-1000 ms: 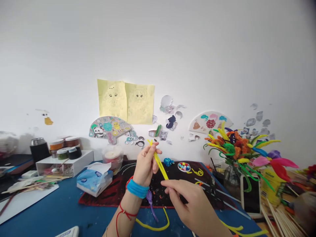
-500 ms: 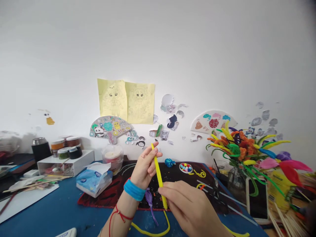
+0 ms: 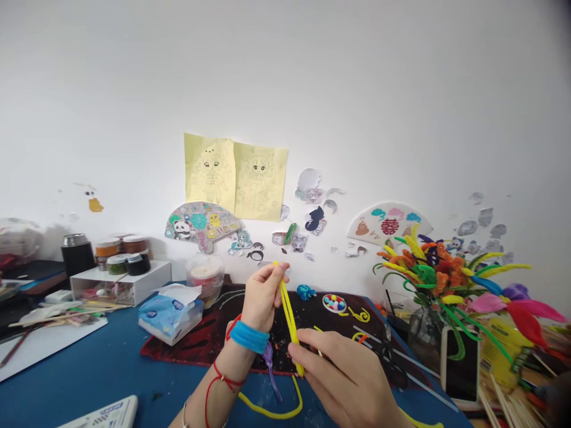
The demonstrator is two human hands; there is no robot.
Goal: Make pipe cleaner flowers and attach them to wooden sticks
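Observation:
A yellow pipe cleaner [image 3: 289, 312], folded into close parallel strands, slants between my two hands above the table. My left hand [image 3: 264, 294], with a blue band on the wrist, pinches its upper end between thumb and fingers. Lower down, my right hand [image 3: 343, 371] grips the other end with thumb and fingertips. A loose yellow length [image 3: 272, 414] curves over the blue tabletop below the hands. Behind my left wrist lies a purple pipe-cleaner piece [image 3: 271, 371] with a thin tail. The right fingertips partly cover the lower end of the yellow strands.
A dark mat [image 3: 187, 351] bears a small bowl of colourful balls [image 3: 334, 304], a blue curled piece [image 3: 306, 292] and scissors [image 3: 392, 362]. At left stand a tissue pack [image 3: 171, 315] and paint jars [image 3: 137, 265]. A phone [image 3: 461, 362] and pipe-cleaner flowers [image 3: 441, 267] are at right.
My left fingers have closed from a spread pose into a pinch at the top of the yellow pipe cleaner. Its strands now show slightly apart. The view has shifted a little.

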